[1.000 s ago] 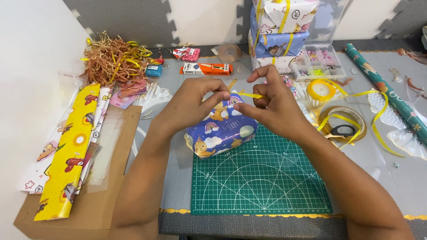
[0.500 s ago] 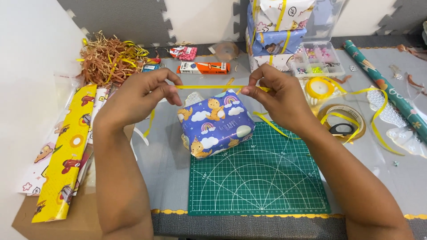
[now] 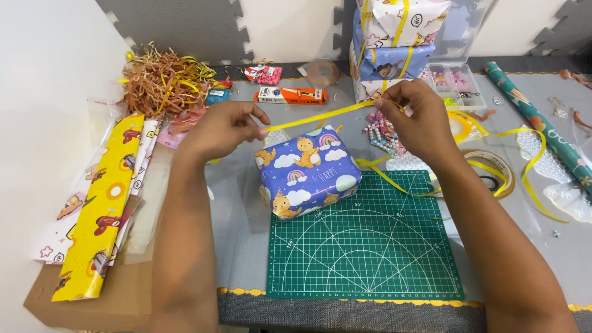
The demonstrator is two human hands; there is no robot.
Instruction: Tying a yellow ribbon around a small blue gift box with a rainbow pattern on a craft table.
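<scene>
A: Ribbon (image 3: 320, 116), yellow, is pulled taut between both hands, and it runs left to right just above and behind the gift box (image 3: 308, 169). Its long axis tilts a little, lower at the left end and higher at the right.

B: How are the hands set?

A: Well apart, each pinched shut on the ribbon. The left hand (image 3: 225, 128) sits just left of the box's far corner; the right hand (image 3: 416, 117) is farther off, up and to the right of the box. So the left one is nearer the box.

B: And the box itself?

A: Wrapped in blue paper with rainbows and little animals, lying flat, its near corner over the top left of the green mat (image 3: 364, 246). It is below the ribbon span; I can't tell whether they touch.

B: Loose ribbon anywhere?

A: A slack length trails right of the box across the mat's top edge toward the tape rolls (image 3: 493, 176).

B: What else is on the worktop (image 3: 240, 228)?

A: Behind the box, an orange carton (image 3: 290, 95) and a stack of wrapped gifts (image 3: 394, 43). Far left of it, shredded paper (image 3: 163, 77), a yellow printed sheet (image 3: 102, 209) and cardboard (image 3: 98, 308). Far right, a teal paper roll (image 3: 536, 120). Grey foam tiles and a pale wall stand behind.
</scene>
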